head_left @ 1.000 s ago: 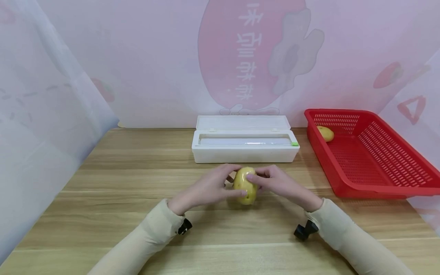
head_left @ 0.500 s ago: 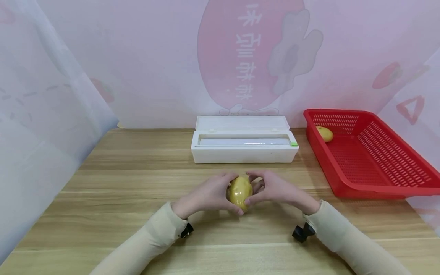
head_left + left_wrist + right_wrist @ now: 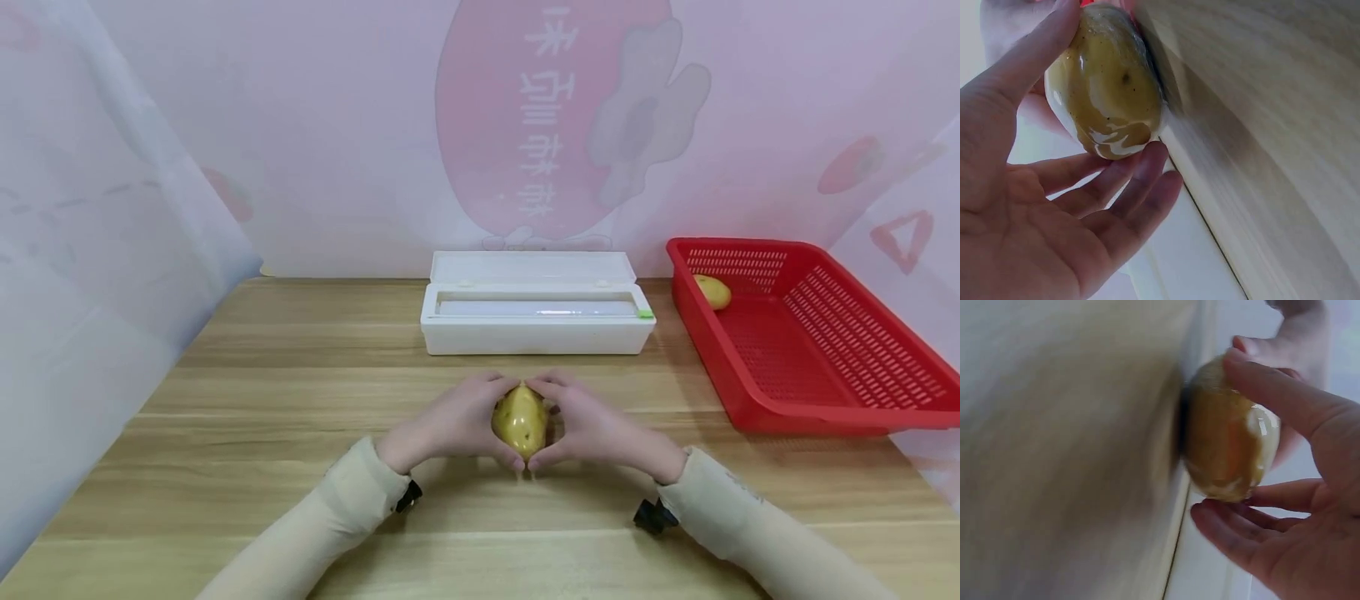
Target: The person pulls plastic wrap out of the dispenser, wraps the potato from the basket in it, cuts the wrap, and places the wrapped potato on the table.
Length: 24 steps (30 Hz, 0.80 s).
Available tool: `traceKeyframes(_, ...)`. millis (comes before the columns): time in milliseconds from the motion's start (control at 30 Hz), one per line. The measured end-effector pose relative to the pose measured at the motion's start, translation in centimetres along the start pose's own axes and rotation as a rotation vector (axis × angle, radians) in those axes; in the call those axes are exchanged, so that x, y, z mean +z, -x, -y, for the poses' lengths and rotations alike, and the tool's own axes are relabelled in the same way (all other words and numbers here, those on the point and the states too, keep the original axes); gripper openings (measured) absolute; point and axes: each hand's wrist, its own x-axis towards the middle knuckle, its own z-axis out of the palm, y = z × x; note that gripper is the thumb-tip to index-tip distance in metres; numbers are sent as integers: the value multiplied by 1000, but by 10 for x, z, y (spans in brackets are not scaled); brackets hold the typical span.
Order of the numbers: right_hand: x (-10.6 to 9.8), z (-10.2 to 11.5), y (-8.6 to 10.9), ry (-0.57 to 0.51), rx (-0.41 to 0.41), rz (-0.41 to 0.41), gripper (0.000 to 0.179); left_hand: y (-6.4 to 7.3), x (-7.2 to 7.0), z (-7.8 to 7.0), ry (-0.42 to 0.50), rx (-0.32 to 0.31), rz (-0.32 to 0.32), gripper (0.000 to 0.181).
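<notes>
Film-wrapped potato (image 3: 521, 423) in front of white box (image 3: 537, 335) with raised lid, on wooden tabletop (image 3: 300, 408). We see left hand (image 3: 462, 423) and right hand (image 3: 596, 427) curved round it from 2 sides, thumbs at near end, fingers at far end; both grips spread to its width, holding it. Contact with tabletop: we cannot tell. Red basket (image 3: 802, 354) at right; 2nd potato (image 3: 714, 292) inside, near left wall.

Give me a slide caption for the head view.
Left hand and right hand hold a film-wrapped potato before an open white cling-film dispenser; a second potato lies in a red basket.
</notes>
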Motion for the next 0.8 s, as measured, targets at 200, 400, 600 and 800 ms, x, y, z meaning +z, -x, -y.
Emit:
traceKeyframes(200,-2,-8,-4,135,-141,-21,98,-6,-2,9,58,83,16,85)
traceKeyframes(400,-9,-14,-8,224,-246,6,98,-8,-1,14,85,148,18,78)
traceKeyframes(600,-10,-16,-10,228,-271,32,98,-9,-1,17,80,152,30,78)
traceKeyframes(800,-9,-16,-12,163,-241,17,96,-8,-3,16,60,150,35,79)
